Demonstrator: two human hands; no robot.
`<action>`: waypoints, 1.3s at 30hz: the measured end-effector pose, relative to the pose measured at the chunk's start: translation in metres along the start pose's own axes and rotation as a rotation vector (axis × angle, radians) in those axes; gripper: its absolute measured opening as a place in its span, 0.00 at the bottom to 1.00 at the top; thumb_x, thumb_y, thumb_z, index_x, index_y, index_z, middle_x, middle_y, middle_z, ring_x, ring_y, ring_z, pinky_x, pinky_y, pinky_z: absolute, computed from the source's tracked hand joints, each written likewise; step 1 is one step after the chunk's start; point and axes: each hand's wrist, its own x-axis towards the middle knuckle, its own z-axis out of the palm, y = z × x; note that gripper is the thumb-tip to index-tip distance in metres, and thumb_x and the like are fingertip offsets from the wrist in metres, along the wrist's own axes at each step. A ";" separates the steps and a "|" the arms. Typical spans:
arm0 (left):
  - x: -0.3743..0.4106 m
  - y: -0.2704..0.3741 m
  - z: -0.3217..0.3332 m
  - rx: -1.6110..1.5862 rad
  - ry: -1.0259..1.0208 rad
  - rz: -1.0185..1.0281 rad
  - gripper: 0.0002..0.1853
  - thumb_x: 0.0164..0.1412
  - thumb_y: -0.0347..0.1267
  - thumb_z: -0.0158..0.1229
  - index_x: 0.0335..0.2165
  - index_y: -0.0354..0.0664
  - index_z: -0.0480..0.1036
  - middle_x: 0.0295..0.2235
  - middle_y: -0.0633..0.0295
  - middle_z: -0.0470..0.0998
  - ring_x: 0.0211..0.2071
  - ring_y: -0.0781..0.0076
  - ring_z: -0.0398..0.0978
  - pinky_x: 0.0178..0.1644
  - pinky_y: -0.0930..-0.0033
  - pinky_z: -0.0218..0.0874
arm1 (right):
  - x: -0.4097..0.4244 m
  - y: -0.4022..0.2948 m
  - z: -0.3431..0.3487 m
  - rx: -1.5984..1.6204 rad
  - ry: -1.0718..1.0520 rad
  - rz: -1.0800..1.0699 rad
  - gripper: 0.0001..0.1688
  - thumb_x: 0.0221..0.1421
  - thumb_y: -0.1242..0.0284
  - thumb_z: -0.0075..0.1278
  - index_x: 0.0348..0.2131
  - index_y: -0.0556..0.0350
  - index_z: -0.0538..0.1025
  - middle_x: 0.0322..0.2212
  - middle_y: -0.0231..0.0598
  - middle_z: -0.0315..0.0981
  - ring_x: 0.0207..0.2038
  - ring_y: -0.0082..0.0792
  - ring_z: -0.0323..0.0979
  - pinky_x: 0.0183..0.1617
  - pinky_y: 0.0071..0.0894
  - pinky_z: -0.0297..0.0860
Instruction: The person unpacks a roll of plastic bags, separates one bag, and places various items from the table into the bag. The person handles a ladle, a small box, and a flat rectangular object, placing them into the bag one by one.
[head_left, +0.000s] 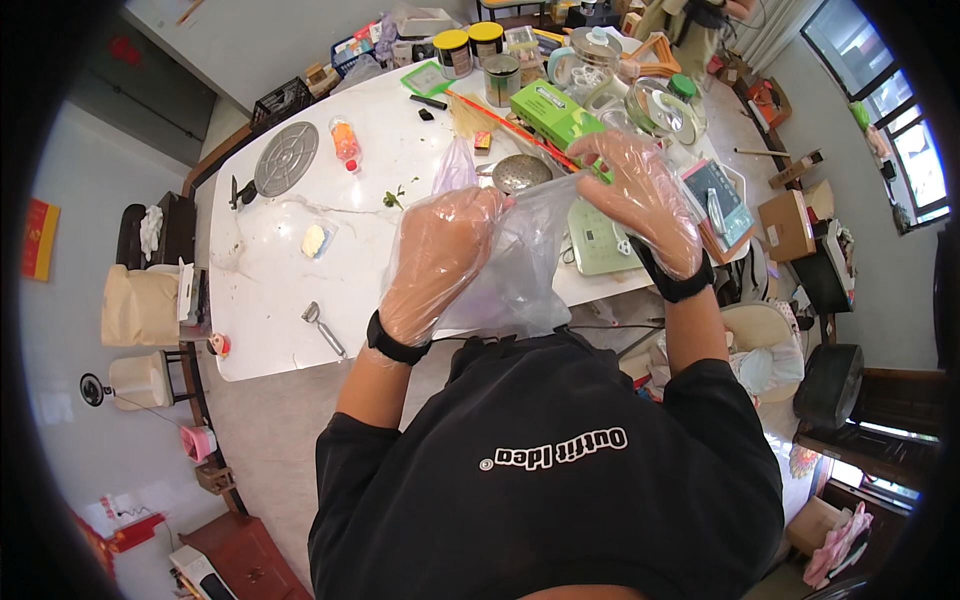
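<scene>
Both my hands wear clear plastic gloves and black wristbands. My left hand (454, 244) is closed on the upper edge of a clear plastic bag (525, 266), which hangs over the table's near edge in front of my black shirt. My right hand (637, 191) is at the bag's other upper corner, thumb and fingers bent near it; whether they pinch the film cannot be told. Just beyond the hands lie a perforated metal skimmer (521, 173) and a green box (556, 114). A purple plastic bag (455, 166) lies behind my left hand.
The white table (262, 300) bears a peeler (324, 328), an orange drink bottle (345, 142), a round grey trivet (287, 159), a green kitchen scale (600, 238), a glass-lidded pot (656, 105) and yellow-lidded cans (453, 52). Another person (694, 34) stands beyond the table.
</scene>
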 end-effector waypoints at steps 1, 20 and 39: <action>0.000 -0.001 -0.001 0.014 -0.014 0.008 0.08 0.58 0.29 0.56 0.24 0.36 0.73 0.20 0.52 0.74 0.21 0.53 0.73 0.26 0.59 0.63 | 0.002 0.003 0.001 0.036 -0.017 0.037 0.15 0.42 0.77 0.47 0.35 0.56 0.76 0.30 0.47 0.75 0.35 0.47 0.73 0.41 0.39 0.69; -0.059 -0.072 -0.077 0.128 0.339 -0.624 0.11 0.62 0.30 0.55 0.25 0.32 0.72 0.17 0.55 0.68 0.18 0.71 0.62 0.24 0.68 0.54 | -0.015 0.124 -0.037 0.249 0.217 0.449 0.14 0.49 0.78 0.50 0.38 0.62 0.78 0.28 0.33 0.75 0.30 0.22 0.71 0.34 0.21 0.68; 0.019 -0.008 0.018 -0.886 0.117 -0.495 0.05 0.58 0.21 0.48 0.32 0.37 0.71 0.23 0.63 0.71 0.24 0.75 0.69 0.30 0.71 0.62 | -0.022 0.026 -0.073 0.060 0.110 0.251 0.16 0.44 0.80 0.48 0.35 0.50 0.80 0.15 0.27 0.57 0.19 0.22 0.56 0.24 0.26 0.55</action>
